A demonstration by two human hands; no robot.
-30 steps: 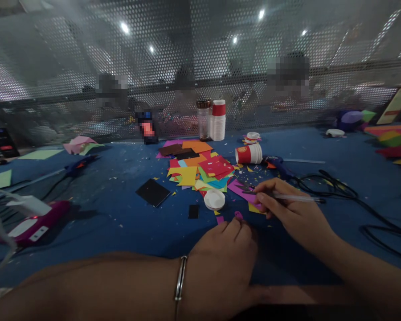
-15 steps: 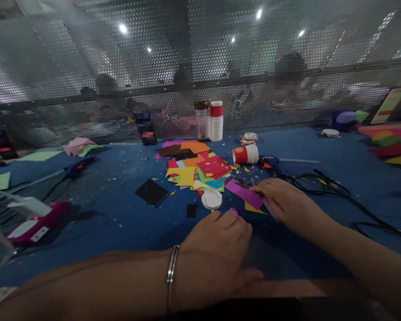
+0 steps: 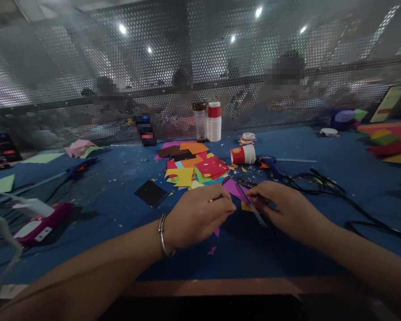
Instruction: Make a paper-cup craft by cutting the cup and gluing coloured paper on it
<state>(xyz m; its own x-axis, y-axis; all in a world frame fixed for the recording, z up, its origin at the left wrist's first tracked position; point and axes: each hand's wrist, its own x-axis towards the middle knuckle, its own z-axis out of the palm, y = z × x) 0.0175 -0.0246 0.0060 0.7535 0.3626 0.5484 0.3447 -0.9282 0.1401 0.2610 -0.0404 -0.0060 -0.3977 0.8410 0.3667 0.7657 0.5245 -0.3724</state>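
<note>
My left hand (image 3: 200, 216), with a silver bracelet at the wrist, is closed in a pinch above the near middle of the table. What its fingertips hold is hidden. A small purple paper scrap (image 3: 216, 232) shows at its lower edge, and another purple scrap (image 3: 212, 251) lies nearer me. Facing it, my right hand (image 3: 274, 203) is closed around a thin grey blade-like tool (image 3: 255, 210), slanted down towards me; its kind is unclear. Purple paper (image 3: 233, 189) and yellow paper (image 3: 246, 207) lie under and beside those right fingers.
A pile of coloured paper (image 3: 183, 174) lies ahead, with a black sheet (image 3: 151, 193) left of it. Paper cups (image 3: 243, 155) lie sideways near a glue gun (image 3: 270, 164). Cables (image 3: 321, 191) run right; a purple power strip (image 3: 45, 225) sits left. Stacked cups (image 3: 214, 122) stand behind.
My left hand has lifted and moved away from me, now covering the white lid. Purple scraps show below it. The grey tool at my right hand has turned more into view.
</note>
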